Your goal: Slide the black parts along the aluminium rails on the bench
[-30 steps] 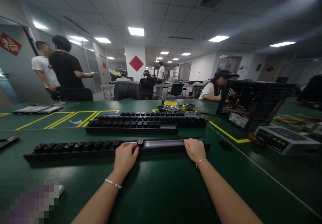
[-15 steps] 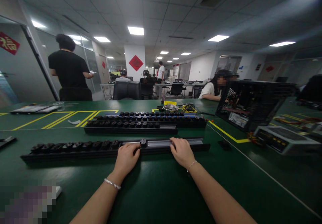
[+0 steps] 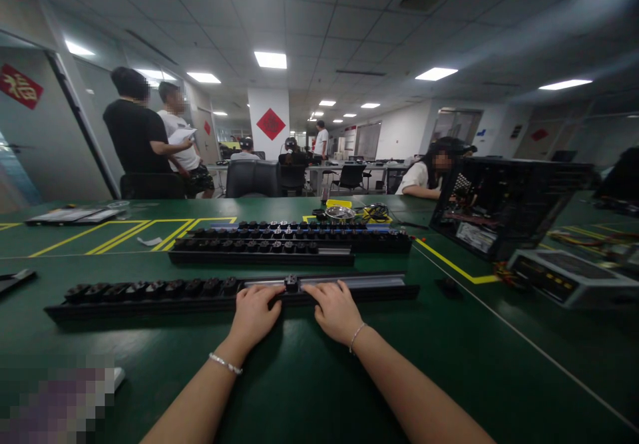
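A long black track (image 3: 164, 305) lies across the table in front of me, with a silvery channel along its right half. Several small black socket-like modules (image 3: 154, 289) sit in a row on its left part. One separate module (image 3: 291, 283) stands farther right on the track, between my hands. My left hand (image 3: 257, 312) rests on the track just left of that module, fingers stretched out and thumb apart at the front side. On the other side, my right hand (image 3: 335, 311) lies over the track with extended fingers, index tip close to the module. Whether either fingertip touches it, I cannot tell.
Behind lie more black tracks (image 3: 259, 255) bearing modules. An open computer case (image 3: 504, 208) and a power supply (image 3: 574, 277) stand at right. A metal bowl (image 3: 340, 212) and cables (image 3: 377, 213) are at the back. People are beyond the table and at its far side.
My right hand has moved left along the track toward the single module. My left hand stays nearly in place. In the background, a second person now shows beside the one in black.
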### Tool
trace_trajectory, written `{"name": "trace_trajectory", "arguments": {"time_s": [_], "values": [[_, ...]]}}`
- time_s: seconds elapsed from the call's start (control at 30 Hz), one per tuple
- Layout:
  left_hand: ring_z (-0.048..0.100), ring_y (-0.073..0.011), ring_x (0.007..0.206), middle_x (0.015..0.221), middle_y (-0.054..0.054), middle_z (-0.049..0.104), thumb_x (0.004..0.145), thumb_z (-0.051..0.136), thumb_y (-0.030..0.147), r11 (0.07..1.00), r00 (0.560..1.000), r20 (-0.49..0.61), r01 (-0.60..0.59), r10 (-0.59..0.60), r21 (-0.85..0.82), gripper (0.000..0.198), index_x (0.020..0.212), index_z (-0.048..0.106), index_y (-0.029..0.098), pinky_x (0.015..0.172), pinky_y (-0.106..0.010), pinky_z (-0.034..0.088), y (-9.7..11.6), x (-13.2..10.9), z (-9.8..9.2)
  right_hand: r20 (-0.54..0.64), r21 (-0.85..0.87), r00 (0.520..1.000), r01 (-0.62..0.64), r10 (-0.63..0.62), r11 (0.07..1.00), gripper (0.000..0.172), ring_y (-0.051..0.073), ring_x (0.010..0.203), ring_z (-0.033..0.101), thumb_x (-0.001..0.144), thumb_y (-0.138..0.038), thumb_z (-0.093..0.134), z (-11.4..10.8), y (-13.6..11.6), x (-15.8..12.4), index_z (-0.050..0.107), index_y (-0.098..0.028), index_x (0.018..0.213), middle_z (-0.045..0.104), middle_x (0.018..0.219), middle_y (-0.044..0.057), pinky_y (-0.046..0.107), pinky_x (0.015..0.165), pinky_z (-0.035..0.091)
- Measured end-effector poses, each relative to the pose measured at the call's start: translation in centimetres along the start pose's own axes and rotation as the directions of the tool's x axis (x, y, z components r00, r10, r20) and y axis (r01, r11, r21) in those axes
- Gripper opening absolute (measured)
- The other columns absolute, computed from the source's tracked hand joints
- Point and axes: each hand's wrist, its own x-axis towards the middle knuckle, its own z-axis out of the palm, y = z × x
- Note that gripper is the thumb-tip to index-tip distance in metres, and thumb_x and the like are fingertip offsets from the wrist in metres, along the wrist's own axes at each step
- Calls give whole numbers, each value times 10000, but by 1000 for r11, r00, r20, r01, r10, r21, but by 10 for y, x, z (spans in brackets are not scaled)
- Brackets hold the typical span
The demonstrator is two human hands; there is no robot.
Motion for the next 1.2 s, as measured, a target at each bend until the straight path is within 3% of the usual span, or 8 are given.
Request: {"name": "trace_trajectory", "arguments": {"time_s": [0.53,1.2], "values": [[483,-207,1077,1135,3,627,740,504,253,999,995,92,-43,43,-4,409,1132,562,352,934,-421,240,4,-1,0,7,-55,1000,-8,9,998,498,192,1035,457,785,-207,423,3,-1,2,421,-368,1256,575,1076,19,418,1001,145],[501,-200,1070,1130,8,631,748,506,250,997,996,46,-78,78,-2,392,1124,559,348,923,-419,240,-1,-1,5,-29,-37,999,28,-29,999,453,169,988,472,778,-168,427,1,6,2,482,-304,1206,595,1037,20,312,925,222]]}}
